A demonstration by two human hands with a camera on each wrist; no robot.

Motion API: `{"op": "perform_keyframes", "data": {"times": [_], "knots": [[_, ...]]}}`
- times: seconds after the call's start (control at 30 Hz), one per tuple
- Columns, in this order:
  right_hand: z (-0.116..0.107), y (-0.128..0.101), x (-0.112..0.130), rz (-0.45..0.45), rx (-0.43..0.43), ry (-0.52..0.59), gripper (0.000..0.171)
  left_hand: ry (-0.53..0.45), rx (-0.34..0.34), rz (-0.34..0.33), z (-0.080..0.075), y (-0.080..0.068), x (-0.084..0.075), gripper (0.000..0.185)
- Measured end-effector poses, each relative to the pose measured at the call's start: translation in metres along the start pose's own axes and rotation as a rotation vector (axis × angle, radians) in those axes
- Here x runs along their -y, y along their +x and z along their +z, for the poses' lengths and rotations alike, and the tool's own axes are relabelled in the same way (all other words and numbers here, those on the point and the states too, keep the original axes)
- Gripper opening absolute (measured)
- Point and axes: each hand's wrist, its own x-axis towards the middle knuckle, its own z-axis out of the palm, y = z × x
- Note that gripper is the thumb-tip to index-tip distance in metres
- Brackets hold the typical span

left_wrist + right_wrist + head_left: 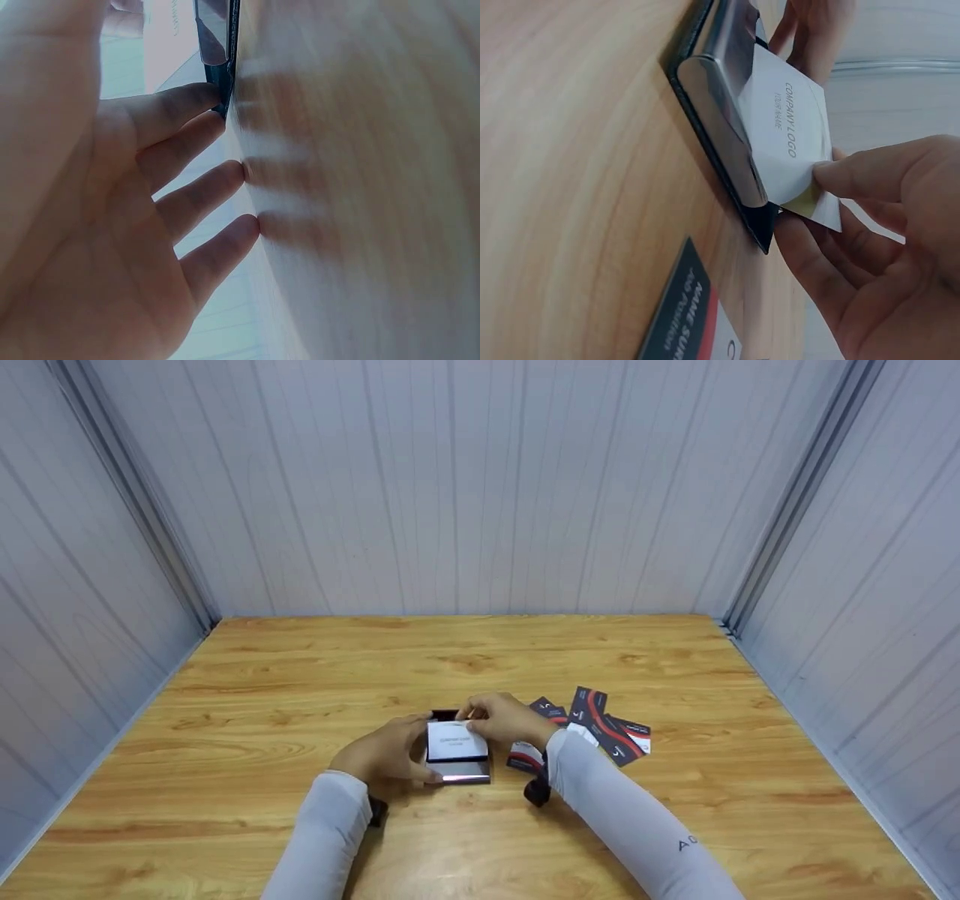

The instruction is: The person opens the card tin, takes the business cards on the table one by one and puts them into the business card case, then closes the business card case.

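Left of centre in the head view, the left hand [386, 754] lies with relaxed, nearly straight fingers against the side of the card holder [459, 771], bracing it on the table and gripping nothing; in the left wrist view its fingertips [217, 96] touch the holder's dark edge. At centre, the white card [456, 741] stands in the holder's slot, printed face toward the camera. The right hand [504, 718] pinches the card's corner between thumb and fingers [855, 176]. To do this well, I judge the card should stay square to the slot and slide without bending while the left hand keeps the holder from skidding. To the right, loose dark-and-red cards [600, 724] lie fanned on the wooden table [675, 825]. Pale panelled walls [480, 480] enclose the table.
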Motion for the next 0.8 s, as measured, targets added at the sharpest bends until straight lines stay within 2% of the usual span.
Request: {"op": "perform_keyframes", "data": {"times": [0.17, 0.33, 0.43, 0.8], "knots": [[0.003, 0.0, -0.002, -0.006, 0.023, -0.037, 0.016, 0.034, 0.014, -0.035, 0.001, -0.001, 0.0, 0.102], [0.004, -0.001, -0.003, -0.062, 0.072, -0.073, 0.017, 0.058, 0.02, -0.043, 0.0, -0.002, -0.001, 0.101], [0.003, -0.003, -0.002, -0.098, 0.108, -0.083, 0.017, 0.059, 0.025, -0.048, 0.0, -0.003, -0.001, 0.101], [0.004, -0.011, 0.003, -0.129, 0.177, -0.116, 0.014, 0.038, 0.027, -0.048, 0.0, -0.003, 0.0, 0.103]]}}
